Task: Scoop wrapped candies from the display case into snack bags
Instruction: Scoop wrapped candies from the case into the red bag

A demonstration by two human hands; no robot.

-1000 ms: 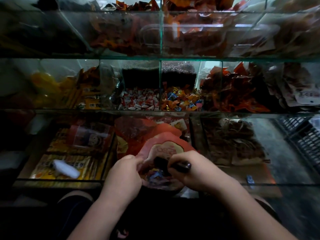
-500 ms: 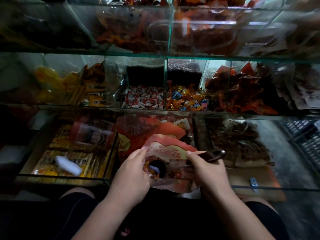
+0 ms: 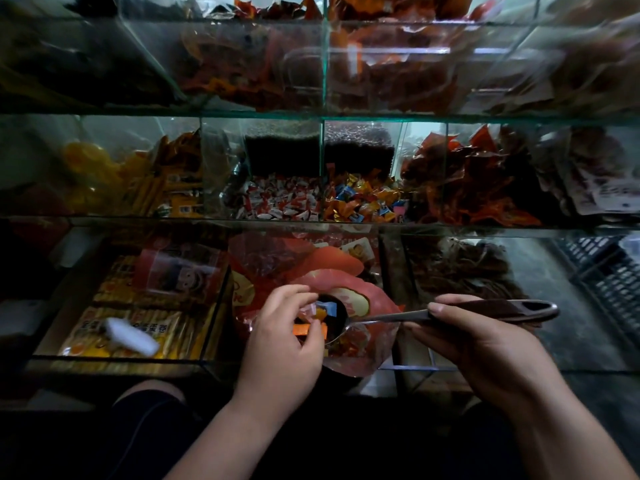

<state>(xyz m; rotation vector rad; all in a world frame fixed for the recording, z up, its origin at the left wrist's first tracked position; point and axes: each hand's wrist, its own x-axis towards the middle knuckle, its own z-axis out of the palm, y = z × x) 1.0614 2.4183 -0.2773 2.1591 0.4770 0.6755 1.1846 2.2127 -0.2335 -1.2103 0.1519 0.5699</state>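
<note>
Nearest me, my left hand [image 3: 280, 344] pinches the near rim of the red snack bag [image 3: 374, 303] with curled fingers, and the bag's mouth gapes upward. My right hand [image 3: 478, 348] is closed round the dark handle of one metal spoon [image 3: 398, 317], thumb on top. The spoon's bowl sits at the near-right rim of the bag's mouth. Inside the mouth I see a few wrapped candies [image 3: 310, 330], orange and blue; the dark keeps me from counting them exactly.

The bag stands in the bottom tier of the display case [image 3: 325, 74]. A glass divider [image 3: 216, 306] runs just beside my left hand, so that side is tight. To the right of the spoon handle the space is open and dim. Over the bag there is some free room before the glass shelf edge [image 3: 311, 221].

Left of the divider, one white roll [image 3: 130, 336] lies on yellow packets [image 3: 131, 306].

Beyond the shelf edge, the middle tier holds two bins of loose sweets side by side: white-and-red candies [image 3: 280, 202] on the left, orange-and-blue candies [image 3: 360, 204] on the right, with one glass wall between them. Far right, one dark crate [image 3: 609, 275] shows through the glass. I count three tiers in all, two hands, one spoon and one bag in hand.
</note>
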